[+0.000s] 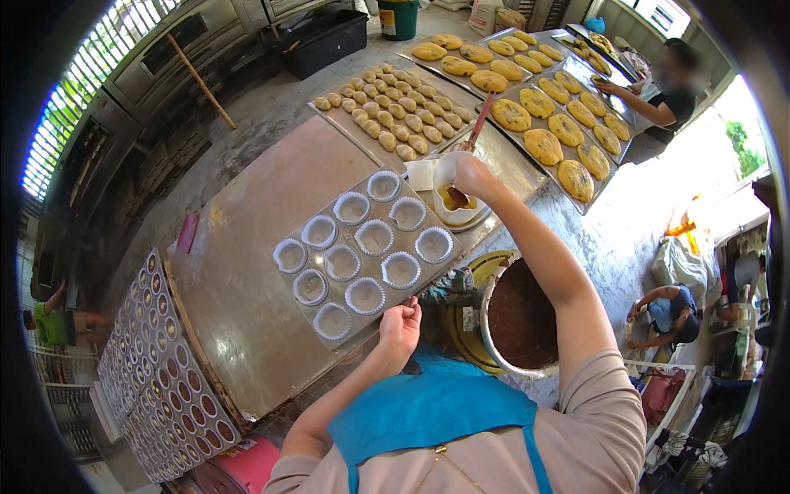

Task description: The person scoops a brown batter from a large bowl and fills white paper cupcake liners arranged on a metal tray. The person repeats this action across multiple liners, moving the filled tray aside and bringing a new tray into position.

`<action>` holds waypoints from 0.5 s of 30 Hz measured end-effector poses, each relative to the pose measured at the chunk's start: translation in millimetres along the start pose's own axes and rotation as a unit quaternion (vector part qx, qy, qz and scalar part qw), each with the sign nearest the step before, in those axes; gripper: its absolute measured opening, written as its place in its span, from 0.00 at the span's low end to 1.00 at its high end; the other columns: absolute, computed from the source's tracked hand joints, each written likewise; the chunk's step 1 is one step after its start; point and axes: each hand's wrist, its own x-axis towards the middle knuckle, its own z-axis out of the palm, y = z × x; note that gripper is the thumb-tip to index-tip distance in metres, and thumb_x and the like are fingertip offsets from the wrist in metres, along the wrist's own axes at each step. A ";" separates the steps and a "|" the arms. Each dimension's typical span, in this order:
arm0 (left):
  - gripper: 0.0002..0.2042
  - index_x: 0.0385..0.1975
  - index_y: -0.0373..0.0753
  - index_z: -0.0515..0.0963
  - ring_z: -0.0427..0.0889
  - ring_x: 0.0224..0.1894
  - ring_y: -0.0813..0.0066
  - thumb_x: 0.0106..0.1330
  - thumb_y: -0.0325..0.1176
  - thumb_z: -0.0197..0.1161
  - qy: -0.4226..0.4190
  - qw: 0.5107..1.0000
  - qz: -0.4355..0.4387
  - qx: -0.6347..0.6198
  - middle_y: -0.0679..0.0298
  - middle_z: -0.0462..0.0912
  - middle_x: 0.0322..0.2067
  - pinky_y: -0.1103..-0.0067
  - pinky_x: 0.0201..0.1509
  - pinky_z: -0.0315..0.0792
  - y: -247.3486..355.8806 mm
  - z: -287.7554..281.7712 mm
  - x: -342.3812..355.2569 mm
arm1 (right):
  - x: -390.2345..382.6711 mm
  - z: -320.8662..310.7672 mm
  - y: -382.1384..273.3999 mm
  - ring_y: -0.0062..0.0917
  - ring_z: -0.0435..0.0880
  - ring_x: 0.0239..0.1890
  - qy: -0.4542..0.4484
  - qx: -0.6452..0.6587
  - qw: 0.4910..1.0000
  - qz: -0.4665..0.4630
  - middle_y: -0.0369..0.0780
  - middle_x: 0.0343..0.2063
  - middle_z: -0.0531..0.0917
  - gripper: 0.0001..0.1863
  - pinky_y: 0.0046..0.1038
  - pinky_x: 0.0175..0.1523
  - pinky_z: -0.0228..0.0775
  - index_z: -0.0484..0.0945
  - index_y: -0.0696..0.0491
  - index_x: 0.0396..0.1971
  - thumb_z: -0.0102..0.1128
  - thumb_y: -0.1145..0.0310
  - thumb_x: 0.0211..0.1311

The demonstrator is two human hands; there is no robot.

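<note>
My left hand (400,328) pinches the near edge of a metal muffin tin (325,216) at its corner. White paper liners (362,296) line its cups, standing slightly uneven, and I see no filling in them. My right hand (477,179) is closed around a red-handled tool (482,120) that looks like a brush, just over a white tub (444,169). The tool's brown lower end is inside the tub, by some yellowish stuff. A folded white paper (420,174) lies against the tub's left side.
Beside my right arm stands a bucket of dark brown batter (518,317). Small dough pieces fill a tray (329,115) farther off; flat yellow loaves (543,146) cover trays at right, where a person (671,90) works. Filled cupcake tins (156,370) stand at left.
</note>
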 end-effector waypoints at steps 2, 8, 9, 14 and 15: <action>0.15 0.36 0.27 0.68 0.73 0.51 0.59 0.48 0.09 0.42 -0.002 1.000 -0.023 0.002 0.56 0.73 0.40 0.74 0.54 0.72 -3.6 0.5 -4.7 | 0.7 -0.6 -1.3 0.39 0.82 0.27 -0.074 0.042 0.996 0.010 0.48 0.21 0.81 0.09 0.34 0.33 0.74 0.80 0.63 0.22 0.55 0.72 0.48; 0.25 0.50 0.31 0.58 0.68 0.57 0.55 0.48 0.08 0.40 -0.045 0.996 -0.071 0.041 0.54 0.66 0.50 0.71 0.58 0.69 1.2 1.7 -26.0 | 2.9 -4.7 4.0 0.30 0.83 0.22 -0.198 -0.040 0.979 -0.003 0.42 0.18 0.82 0.12 0.30 0.32 0.75 0.81 0.60 0.23 0.53 0.68 0.53; 0.27 0.52 0.32 0.56 0.68 0.57 0.54 0.48 0.08 0.40 -0.038 0.996 -0.073 0.038 0.54 0.65 0.51 0.70 0.59 0.69 2.1 3.3 -28.9 | 4.5 -2.8 3.6 0.30 0.83 0.22 -0.156 -0.085 0.984 -0.028 0.42 0.18 0.82 0.12 0.30 0.32 0.75 0.80 0.60 0.24 0.53 0.67 0.53; 0.33 0.59 0.35 0.48 0.68 0.57 0.53 0.49 0.09 0.41 -0.017 0.995 -0.088 0.038 0.52 0.63 0.53 0.69 0.59 0.68 6.0 14.2 -43.4 | 3.3 4.6 5.3 0.34 0.83 0.26 -0.096 -0.021 0.993 -0.069 0.45 0.22 0.82 0.12 0.32 0.34 0.75 0.80 0.60 0.24 0.55 0.67 0.51; 0.34 0.60 0.35 0.47 0.67 0.58 0.53 0.49 0.09 0.41 -0.039 0.993 -0.099 0.052 0.52 0.63 0.53 0.69 0.60 0.68 6.2 15.4 -48.1 | 0.0 2.4 9.7 0.37 0.82 0.28 -0.161 0.052 0.985 -0.014 0.47 0.24 0.82 0.11 0.33 0.36 0.75 0.81 0.60 0.23 0.56 0.67 0.50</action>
